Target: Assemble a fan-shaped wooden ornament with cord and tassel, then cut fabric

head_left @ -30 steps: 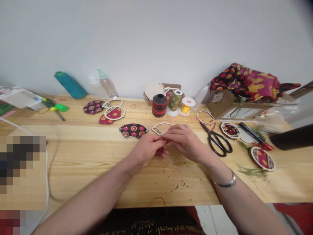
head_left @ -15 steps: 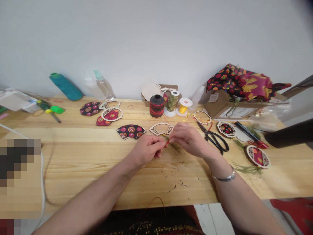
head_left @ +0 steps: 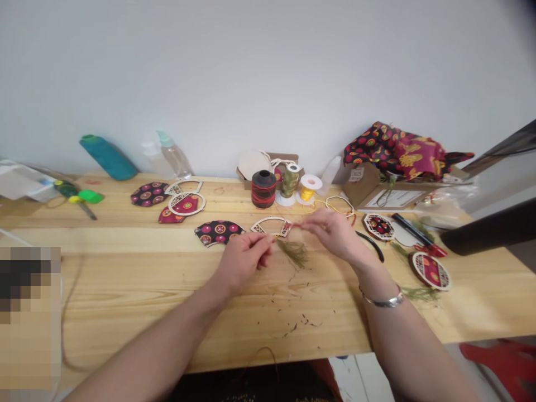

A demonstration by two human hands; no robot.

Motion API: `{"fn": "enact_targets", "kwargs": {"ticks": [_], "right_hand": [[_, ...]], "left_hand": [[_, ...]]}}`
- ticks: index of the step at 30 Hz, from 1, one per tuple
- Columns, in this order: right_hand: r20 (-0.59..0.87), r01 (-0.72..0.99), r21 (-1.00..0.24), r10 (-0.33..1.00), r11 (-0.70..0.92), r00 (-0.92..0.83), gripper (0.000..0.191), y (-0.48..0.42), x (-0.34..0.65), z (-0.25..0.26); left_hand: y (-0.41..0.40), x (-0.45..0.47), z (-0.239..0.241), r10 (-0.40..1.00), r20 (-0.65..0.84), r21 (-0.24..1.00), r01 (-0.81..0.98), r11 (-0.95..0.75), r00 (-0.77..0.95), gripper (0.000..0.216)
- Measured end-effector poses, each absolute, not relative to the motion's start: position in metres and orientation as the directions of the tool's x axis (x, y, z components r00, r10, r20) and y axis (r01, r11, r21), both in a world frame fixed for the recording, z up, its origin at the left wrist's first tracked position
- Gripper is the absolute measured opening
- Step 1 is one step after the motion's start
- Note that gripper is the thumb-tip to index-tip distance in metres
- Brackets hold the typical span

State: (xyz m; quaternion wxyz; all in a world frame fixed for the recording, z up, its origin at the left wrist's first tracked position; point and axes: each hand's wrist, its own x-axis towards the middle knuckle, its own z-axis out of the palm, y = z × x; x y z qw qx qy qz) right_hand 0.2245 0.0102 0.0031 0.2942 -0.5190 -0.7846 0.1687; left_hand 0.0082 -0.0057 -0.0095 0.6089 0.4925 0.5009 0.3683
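The left hand (head_left: 245,258) pinches the top of a green tassel (head_left: 295,252), whose fringe splays on the wooden table (head_left: 138,279) just right of the fingertips. The right hand (head_left: 335,234), further right, pinches a thin cord (head_left: 288,230) (barely traceable) leading from the tassel, near the fan-shaped wooden frame (head_left: 271,225).

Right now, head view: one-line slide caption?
Left hand pinches a green tassel, right hand its cord, over a wooden table strewn with spools, scissors and fan-shaped frames.
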Motion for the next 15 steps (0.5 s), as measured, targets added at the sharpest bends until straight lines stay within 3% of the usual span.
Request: {"fn": "enact_targets", "kwargs": {"ticks": [3,5,11,15], "right_hand": [[0.401,0.881,-0.447,0.915,0.159,0.038,0.019,0.019,0.239,-0.005],[0.42,0.93,-0.363,0.902,0.059,0.106,0.021,0.023,0.244,-0.01],[0.342,0.967,-0.231,0.939,0.109,-0.024,0.015,0.022,0.242,-0.02],[0.442,0.923,-0.309,0.894,0.229,-0.074,0.017,0.014,0.248,-0.006]], "left_hand": [[-0.004,0.006,-0.011,0.975,-0.189,0.979,-0.051,0.196,0.116,0.024],[-0.003,0.006,-0.011,0.979,-0.184,0.977,-0.089,0.192,0.09,0.024],[-0.005,0.007,-0.008,0.985,-0.163,0.978,-0.123,0.169,0.06,0.023],[-0.004,0.006,-0.01,0.992,-0.126,0.976,-0.178,0.125,0.005,0.023]]}}
